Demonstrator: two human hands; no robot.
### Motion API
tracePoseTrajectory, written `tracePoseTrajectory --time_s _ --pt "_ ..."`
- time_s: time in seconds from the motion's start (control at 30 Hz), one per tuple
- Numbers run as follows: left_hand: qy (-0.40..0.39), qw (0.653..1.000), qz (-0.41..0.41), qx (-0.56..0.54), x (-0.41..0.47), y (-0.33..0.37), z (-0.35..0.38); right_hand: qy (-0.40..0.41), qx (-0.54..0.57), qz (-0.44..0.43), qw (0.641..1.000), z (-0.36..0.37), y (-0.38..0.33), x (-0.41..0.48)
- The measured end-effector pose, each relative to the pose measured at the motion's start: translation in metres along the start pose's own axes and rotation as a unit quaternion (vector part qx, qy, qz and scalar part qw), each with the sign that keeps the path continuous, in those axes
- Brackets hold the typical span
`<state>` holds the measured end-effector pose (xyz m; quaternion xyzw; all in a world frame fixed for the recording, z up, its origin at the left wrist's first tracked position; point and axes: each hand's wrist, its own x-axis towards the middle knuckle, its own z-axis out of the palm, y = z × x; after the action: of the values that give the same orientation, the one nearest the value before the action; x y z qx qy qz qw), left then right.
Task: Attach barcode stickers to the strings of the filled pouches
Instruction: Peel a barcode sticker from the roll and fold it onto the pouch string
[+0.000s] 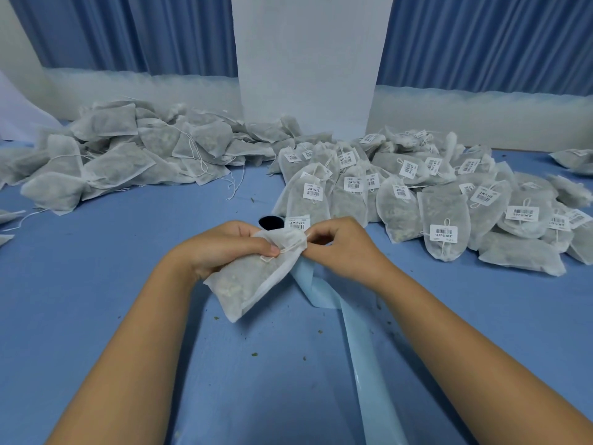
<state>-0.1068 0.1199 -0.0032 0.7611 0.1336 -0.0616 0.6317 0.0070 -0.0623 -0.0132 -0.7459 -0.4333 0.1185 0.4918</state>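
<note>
Left hand [231, 248] gripped the neck of the filled pouch [247, 281] | right hand [340, 248] pinched its string [288, 248] at the mouth | blue backing strip [356, 335] ran under both across the surface [96, 284] | barcode sticker [297, 222] just behind, partly hidden by fingers | labelled pouches [442, 200] heaped right, unlabelled pouches [128, 155] left.

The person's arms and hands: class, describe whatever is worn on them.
Nothing is worn. The left forearm and right forearm are bare as far as the frame shows, with no sleeve in view. The left hand and right hand have no gloves, and no ring, watch or bracelet shows. The visible thumbnail looks short and unpainted.
</note>
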Motion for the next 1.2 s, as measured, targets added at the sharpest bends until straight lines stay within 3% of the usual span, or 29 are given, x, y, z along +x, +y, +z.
tracePoseTrajectory --time_s 0.33,0.57,0.77,1.2 --pt "-0.021 0.999 0.034 0.028 -0.001 0.001 0.004 -0.053 -0.055 -0.009 0.997 -0.012 0.003 0.000" --pt "-0.018 0.998 0.035 0.053 -0.001 0.002 0.006 -0.035 -0.084 -0.030 0.995 -0.009 0.004 0.000" --pt "-0.028 0.997 0.037 0.054 0.000 0.001 0.006 -0.010 -0.074 -0.020 0.997 -0.005 0.007 0.001" --pt "-0.028 0.999 0.019 0.016 -0.003 -0.001 -0.005 0.114 0.054 0.044 0.991 -0.011 0.007 0.007"
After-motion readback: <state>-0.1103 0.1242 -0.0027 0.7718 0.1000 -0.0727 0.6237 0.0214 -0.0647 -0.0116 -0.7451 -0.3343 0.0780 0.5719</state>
